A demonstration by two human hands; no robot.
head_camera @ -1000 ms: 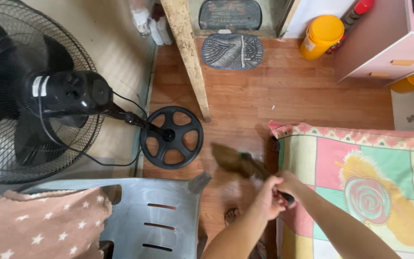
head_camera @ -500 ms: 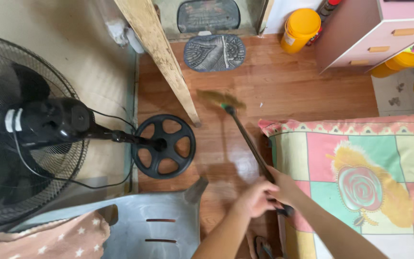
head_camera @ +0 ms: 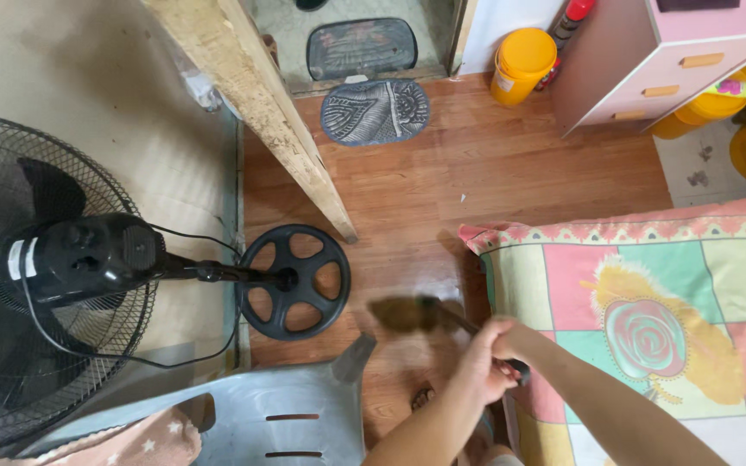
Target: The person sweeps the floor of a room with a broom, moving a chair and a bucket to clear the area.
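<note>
Both my hands grip the dark handle of a small broom low over the wooden floor. My left hand comes up from the bottom centre. My right hand reaches in from the lower right, just above the left. The brown broom head is blurred with motion. It sits on the floor between the round fan base and the edge of the bed.
A black standing fan fills the left. A grey plastic chair with a star-patterned cloth lies below it. A slanted wooden beam, a door mat, a yellow bucket and a pink drawer cabinet stand beyond.
The broom head went out toward the wooden beam half a second ago and has come back close to my hands, near the fan base. Both hands stay on the handle.
</note>
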